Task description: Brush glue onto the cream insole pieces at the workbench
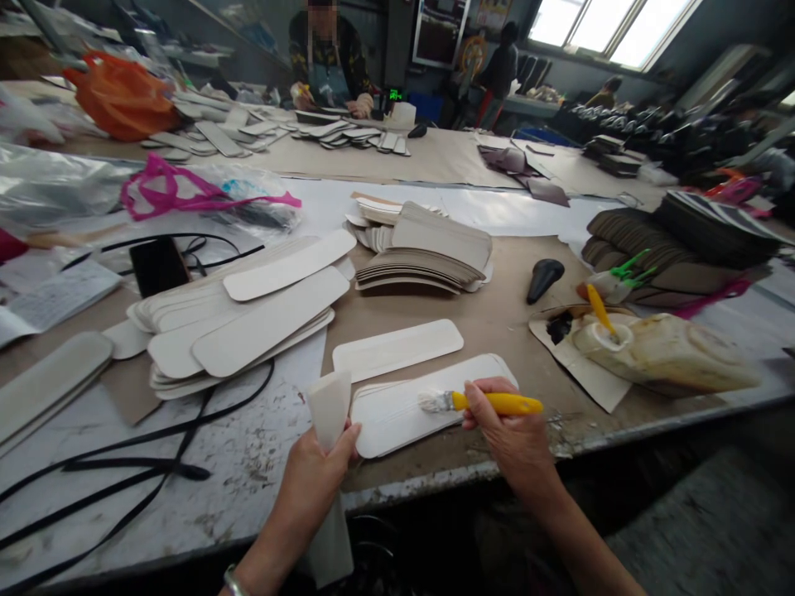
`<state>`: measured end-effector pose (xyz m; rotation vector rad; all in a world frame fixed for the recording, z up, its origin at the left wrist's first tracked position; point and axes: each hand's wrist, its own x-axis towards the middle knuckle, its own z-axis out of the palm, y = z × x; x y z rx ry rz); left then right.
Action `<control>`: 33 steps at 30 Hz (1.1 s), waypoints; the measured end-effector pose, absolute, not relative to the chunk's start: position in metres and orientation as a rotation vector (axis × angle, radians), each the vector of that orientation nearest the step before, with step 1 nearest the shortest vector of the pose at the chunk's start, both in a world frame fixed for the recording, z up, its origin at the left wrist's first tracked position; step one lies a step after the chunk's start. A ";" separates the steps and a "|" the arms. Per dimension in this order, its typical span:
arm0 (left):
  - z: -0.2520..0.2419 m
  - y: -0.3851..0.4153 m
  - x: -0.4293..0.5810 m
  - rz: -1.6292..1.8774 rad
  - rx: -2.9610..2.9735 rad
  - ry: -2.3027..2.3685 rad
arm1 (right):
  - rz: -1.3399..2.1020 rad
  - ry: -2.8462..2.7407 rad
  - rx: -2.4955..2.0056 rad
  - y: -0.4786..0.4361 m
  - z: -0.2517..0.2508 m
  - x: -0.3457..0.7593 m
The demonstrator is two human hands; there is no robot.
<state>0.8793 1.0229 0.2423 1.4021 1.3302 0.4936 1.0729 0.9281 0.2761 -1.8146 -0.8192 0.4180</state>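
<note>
Brush [490, 403] gripped in right hand [510, 437], bristles on top strip [410, 407]; left hand [314, 472] grasping folded strip [329, 407]. Best spread thin, even, edge to edge.

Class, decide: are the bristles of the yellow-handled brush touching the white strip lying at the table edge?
Touching. The head view shows the brush bristles pressed flat onto the white strip, no gap.

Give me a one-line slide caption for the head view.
Right hand brushes a white strip with a yellow-handled brush; left hand holds another.
</note>
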 end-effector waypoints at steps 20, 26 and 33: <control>0.242 1.030 0.871 0.516 1.414 1.391 | 0.043 -1.471 -1.694 0.901 0.297 1.049; 0.283 1.010 0.864 0.481 0.927 0.871 | 0.447 -1.241 -1.600 0.912 0.300 1.032; 0.291 0.986 0.871 0.433 0.848 0.775 | 0.690 -1.246 -1.538 0.935 0.291 1.011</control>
